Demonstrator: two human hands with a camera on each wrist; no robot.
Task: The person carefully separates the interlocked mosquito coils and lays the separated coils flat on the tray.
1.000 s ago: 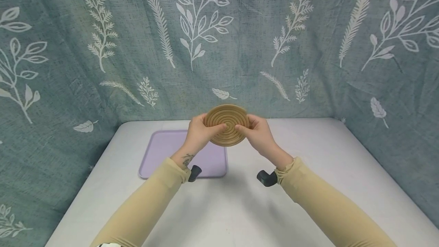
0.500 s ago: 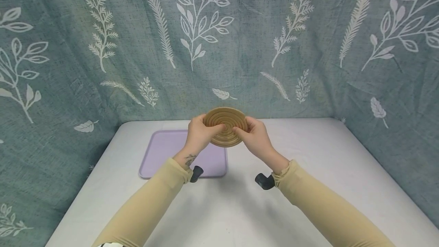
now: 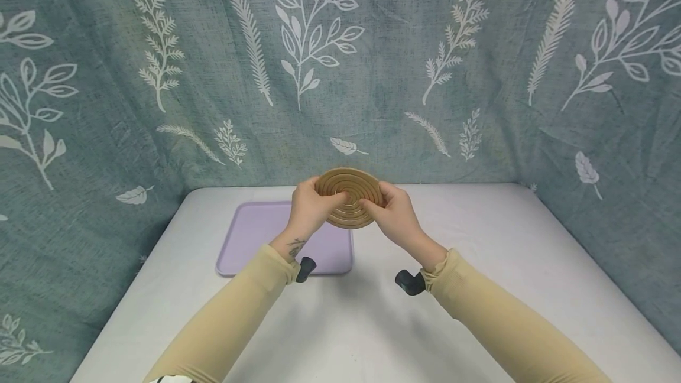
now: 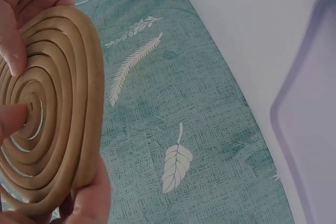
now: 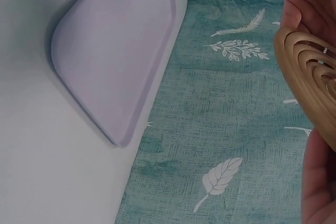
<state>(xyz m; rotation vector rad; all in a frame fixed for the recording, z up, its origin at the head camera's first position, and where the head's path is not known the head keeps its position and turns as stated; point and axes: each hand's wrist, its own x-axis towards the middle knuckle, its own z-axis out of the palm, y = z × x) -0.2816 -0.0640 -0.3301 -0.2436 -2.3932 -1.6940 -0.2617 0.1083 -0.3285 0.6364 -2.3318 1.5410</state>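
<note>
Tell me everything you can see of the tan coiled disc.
The tan disc is roundish, made of nested coils with gaps between some, and looks wooden or bamboo-like. The left hand and right hand grip opposite sides, thumbs on the face toward the head camera. It is held above the table, hiding the lavender tray's far right corner in the head view.

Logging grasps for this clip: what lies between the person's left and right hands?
The tan spiral disc, gripped by the left hand and the right hand; the head view shows it.

Coiled disc (image 4: 60, 108) ridged, matt; tray (image 5: 115, 56) smooth plastic; backdrop (image 3: 383, 87) woven cloth.
</note>
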